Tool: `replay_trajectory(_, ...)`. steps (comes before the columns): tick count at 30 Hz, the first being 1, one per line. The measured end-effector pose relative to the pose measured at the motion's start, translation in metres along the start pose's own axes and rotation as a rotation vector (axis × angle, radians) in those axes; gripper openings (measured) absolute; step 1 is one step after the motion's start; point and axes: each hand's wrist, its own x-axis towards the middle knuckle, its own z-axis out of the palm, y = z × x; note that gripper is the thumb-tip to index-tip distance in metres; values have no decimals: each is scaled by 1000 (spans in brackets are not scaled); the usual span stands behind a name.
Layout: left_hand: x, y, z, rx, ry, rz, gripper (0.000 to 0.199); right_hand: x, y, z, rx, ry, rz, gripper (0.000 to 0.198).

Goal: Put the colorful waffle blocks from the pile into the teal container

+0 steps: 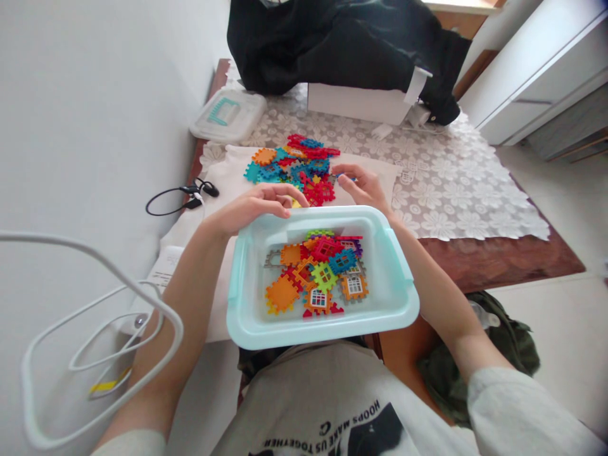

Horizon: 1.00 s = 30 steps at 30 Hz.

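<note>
A pale turquoise plastic bin [323, 340] sits close to my body, with toothed plastic building pieces inside, among them an orange square [282, 293] and a green window piece [324, 277]. Past its far rim lies a pile of similar pieces [270, 172] in red, blue, teal and orange. My left hand [268, 201] is at the bin's far left rim, open, its fingers stretched toward a yellow piece partly hidden beneath them. My right hand [363, 185] is at the pile's right side, thumb and index finger closed around a small blue piece that is mostly hidden.
A translucent lid with a turquoise handle [225, 114] lies at the back left. Black headphones [190, 193] rest by the wall. Black cloth [342, 44] covers a white box [356, 103] at the back. A white cable [95, 253] loops at left; a dark green bag [498, 354] is at right.
</note>
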Motion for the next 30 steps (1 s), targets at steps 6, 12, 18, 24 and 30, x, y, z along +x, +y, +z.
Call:
replay_trajectory(6, -1, 0, 0, 1, -10, -7, 34, -6, 34, 13, -293, -198, -100, 60)
replay_trajectory(12, -1, 3, 2, -8, 1, -12, 35, -9, 49, 15, -193, -246, -109, 54)
replay_trajectory(18, -2, 3, 2, -4, 2, -11, 34, -7, 45, 13, -186, -195, -70, 48)
replay_trajectory(24, -2, 3, 2, -12, -4, -11, 35, -7, 40, 11, -93, -273, -13, 48)
replay_trajectory(30, -1, 3, 1, -6, 0, -9, 34, -6, 37, 11, -76, -246, 15, 50)
